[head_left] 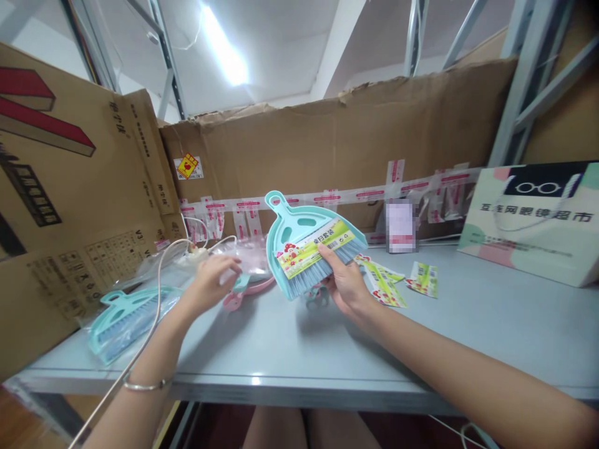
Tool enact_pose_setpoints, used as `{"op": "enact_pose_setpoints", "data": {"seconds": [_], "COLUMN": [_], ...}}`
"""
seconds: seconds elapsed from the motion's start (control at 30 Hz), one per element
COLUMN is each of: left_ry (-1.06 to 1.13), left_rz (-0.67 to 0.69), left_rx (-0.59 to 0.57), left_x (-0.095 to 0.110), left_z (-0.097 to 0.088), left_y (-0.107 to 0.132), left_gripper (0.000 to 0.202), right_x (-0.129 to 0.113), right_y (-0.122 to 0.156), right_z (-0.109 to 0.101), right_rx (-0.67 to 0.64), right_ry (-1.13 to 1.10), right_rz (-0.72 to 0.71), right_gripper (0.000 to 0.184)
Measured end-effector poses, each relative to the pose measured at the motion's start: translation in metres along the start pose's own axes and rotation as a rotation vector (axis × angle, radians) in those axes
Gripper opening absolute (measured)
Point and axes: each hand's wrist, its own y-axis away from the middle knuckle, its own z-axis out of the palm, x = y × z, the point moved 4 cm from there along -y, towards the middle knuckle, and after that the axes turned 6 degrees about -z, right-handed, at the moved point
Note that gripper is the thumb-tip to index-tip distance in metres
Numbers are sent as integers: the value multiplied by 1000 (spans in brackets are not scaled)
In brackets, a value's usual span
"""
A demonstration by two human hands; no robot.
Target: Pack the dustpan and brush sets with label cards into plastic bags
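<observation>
A long, pale grey smooth-topped table spans the foreground, and a torn-edged brown cardboard sheet stands along its back, strapped with pink-and-white printed tape. At the left stands a big brown cardboard carton with red printing; at the right end, a white, pink and green paper bag with a black glasses panel. Raised over the middle of the table is a mint-green plastic dustpan with a grey-blue bristled brush lying across it, a green-and-yellow printed card along the brush. The right hand grasps this set, thumb pressed on the card, other fingers behind. A second mint-green dustpan and brush lies in clear plastic at the left. The left hand has its fingers loosely bent and unclasped, just beside a partly hidden pink plastic dustpan. Loose mushroom-printed cards lie right of the right hand, and a slim silver bangle circles the left wrist
</observation>
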Motion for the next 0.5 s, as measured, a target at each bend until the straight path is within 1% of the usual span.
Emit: {"op": "enact_pose_setpoints", "data": {"seconds": [0.07, 0.1, 0.17, 0.3, 0.37, 0.47, 0.5], "left_ry": [-22, -28, -21, -11, -43, -104, -116], "left_rz": [-12, -11, 2, -1, -31, -84, -106], "left_rx": [-149, -193, -223, -213, -266, -397, -419], "left_x": [4, 6, 9, 11, 8, 7, 9], "left_z": [23, 29, 31, 15, 4, -11, -15], "left_y": [12, 16, 22, 25, 27, 30, 30], "left_gripper": [16, 18, 20, 21, 22, 20, 26], "right_x": [-4, -6, -11, -16, -17, -16, -15], "right_y": [-2, -3, -4, -5, -7, -12, -14], "right_z": [0, -1, -2, -13, -21, -32, -34], "right_rx": [-4, -8, -12, -2, 27, 79, 85], "right_ry": [14, 23, 37, 46, 40, 17, 10], "right_rz": [-24, -36, -56, -93, -106, -95, -91], "right_gripper": [38, 37, 37, 35, 34, 35, 35]}}
